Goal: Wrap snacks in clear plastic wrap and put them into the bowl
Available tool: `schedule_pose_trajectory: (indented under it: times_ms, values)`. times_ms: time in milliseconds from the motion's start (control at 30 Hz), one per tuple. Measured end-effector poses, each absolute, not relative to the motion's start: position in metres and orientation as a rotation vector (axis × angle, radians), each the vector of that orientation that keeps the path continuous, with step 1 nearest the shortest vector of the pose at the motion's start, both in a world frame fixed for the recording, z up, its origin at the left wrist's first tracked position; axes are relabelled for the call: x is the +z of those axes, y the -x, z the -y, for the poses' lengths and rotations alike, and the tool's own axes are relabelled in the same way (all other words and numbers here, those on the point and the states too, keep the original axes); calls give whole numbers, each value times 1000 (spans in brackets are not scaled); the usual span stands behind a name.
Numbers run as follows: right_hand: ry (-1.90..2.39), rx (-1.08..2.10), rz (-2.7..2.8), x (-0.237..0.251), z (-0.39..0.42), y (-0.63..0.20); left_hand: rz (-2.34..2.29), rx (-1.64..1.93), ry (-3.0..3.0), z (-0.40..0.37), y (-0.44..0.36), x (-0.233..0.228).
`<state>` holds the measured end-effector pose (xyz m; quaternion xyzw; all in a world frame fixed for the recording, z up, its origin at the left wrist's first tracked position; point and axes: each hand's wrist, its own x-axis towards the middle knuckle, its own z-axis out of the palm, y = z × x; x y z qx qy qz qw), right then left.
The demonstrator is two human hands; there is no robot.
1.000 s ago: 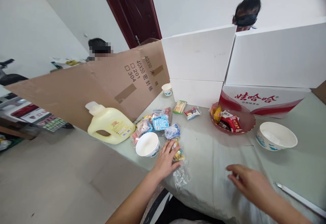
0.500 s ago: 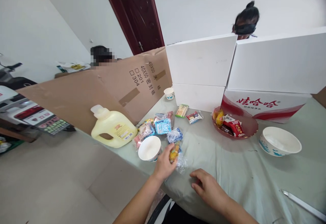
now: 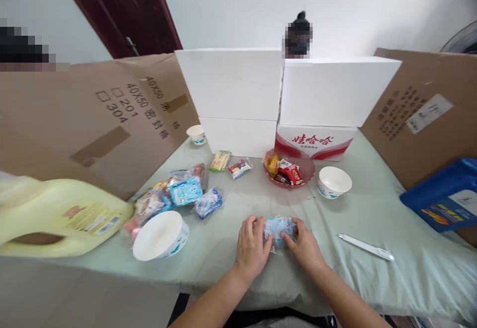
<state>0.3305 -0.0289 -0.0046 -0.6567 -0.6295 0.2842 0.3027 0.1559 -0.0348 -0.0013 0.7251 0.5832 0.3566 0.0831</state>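
Observation:
A small light-blue packet in clear, crinkled plastic [image 3: 279, 229] rests on the cloth near the table's front edge. My left hand [image 3: 252, 246] grips its left side, thumb on the near face. From the other side my right hand [image 3: 306, 243] closes on it, its thumb also pressed to the front. Beyond the hands stands a reddish glass dish [image 3: 307, 168] with several wrapped snacks, among them a red packet [image 3: 295, 174] and a yellow one [image 3: 273, 165]. A blue-and-white wrapped packet [image 3: 208, 203] lies to the left, beside a pile of bagged snacks [image 3: 185, 191].
White bowls stand at left front [image 3: 161, 236], right of the dish [image 3: 334, 182] and far left [image 3: 197, 134]. A white utility knife [image 3: 365, 247] lies right. Yellow [image 3: 89, 218] and blue jugs [image 3: 443, 196] flank the table. White boxes [image 3: 238, 84] and cardboard [image 3: 149, 109] wall it; people sit behind.
The view has swung right. My left hand, earlier at a yellow packet by the left bowl, has moved right. Both hands now hold the light-blue packet; the right was empty before.

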Motion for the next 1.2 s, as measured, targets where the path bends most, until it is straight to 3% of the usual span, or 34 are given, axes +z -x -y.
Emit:
schedule_pose_trajectory:
  times_ms: [100,233,333,433,500,667,800,1033,1200]
  values:
    - [1810,374,1866,0,37,-354,-1574,869,-2517,37,-175,-4]
    - [1750,109,1942,-1,52,-412,-1381,788,-2713,45,-180,-13]
    - [2067,-106,1848,-8,62,-470,-1348,745,-2713,48,-175,-20]
    - [2297,-120,1792,-8,68,-502,-1349,780,-2662,49,-172,-23]
    - [2184,-21,1850,-1,66,-493,-1348,844,-2639,49,-172,-24]
    - [1679,296,2111,29,53,-397,-1308,1042,-2583,51,-171,-28]
    - [1632,361,2347,39,46,-356,-1339,1127,-2469,52,-167,-31]
    - [2061,276,2074,6,62,-472,-1265,1161,-2242,50,-168,-21]
    - [2053,-106,1872,0,73,-499,-1313,1331,-1489,28,-153,-13]
